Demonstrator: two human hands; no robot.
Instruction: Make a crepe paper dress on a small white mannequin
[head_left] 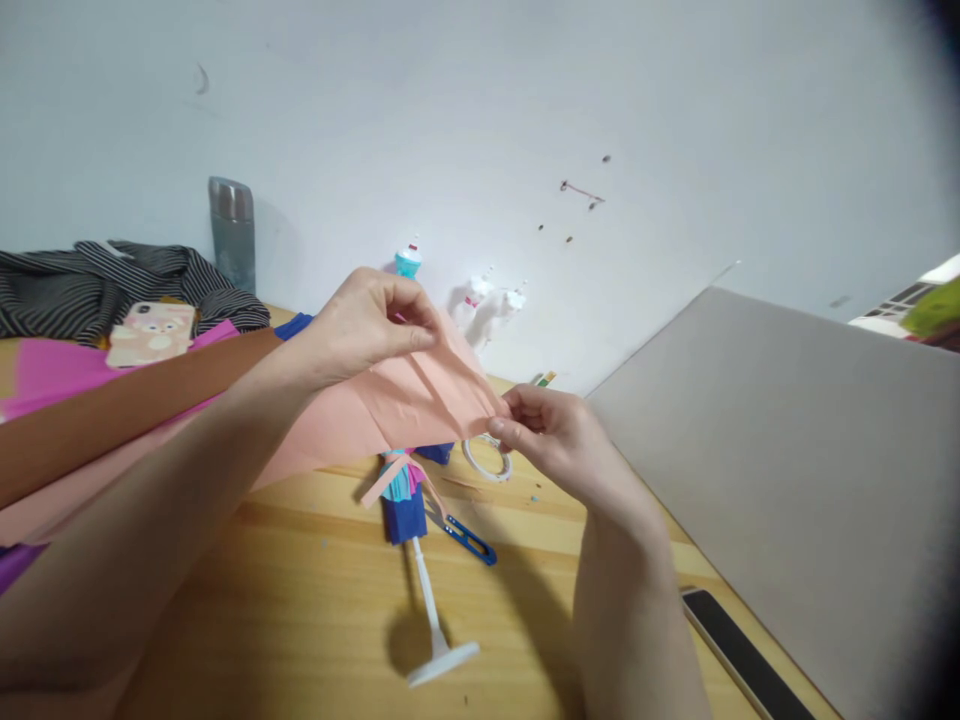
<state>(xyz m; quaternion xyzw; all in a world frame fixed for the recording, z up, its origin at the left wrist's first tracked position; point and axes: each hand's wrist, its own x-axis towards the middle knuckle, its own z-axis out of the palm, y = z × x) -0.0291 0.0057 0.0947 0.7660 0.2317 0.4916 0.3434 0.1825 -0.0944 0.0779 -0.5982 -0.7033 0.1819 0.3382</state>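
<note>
A long peach sheet (337, 420), thin like crepe paper or cloth, stretches from the left side of the table up between my hands. My left hand (382, 320) pinches its upper edge between thumb and fingers. Lower and to the right, my right hand (551, 430) pinches the sheet's corner. Beneath the sheet lies a small doll-like figure on a white stand (427, 590), wearing a dark blue skirt (405, 515) and a turquoise and pink layer with a peach strip tied around it. The sheet hides its upper part. Blue-handled thread snips (469, 540) lie beside it.
A roll of white tape (487, 460) sits behind the snips. Brown and pink sheets, a patterned phone (152, 335), striped cloth (45, 290) and a grey bottle (233, 235) are at left. White figures (491, 305) stand by the wall. A dark phone (739, 650) and grey panel (787, 450) are at right.
</note>
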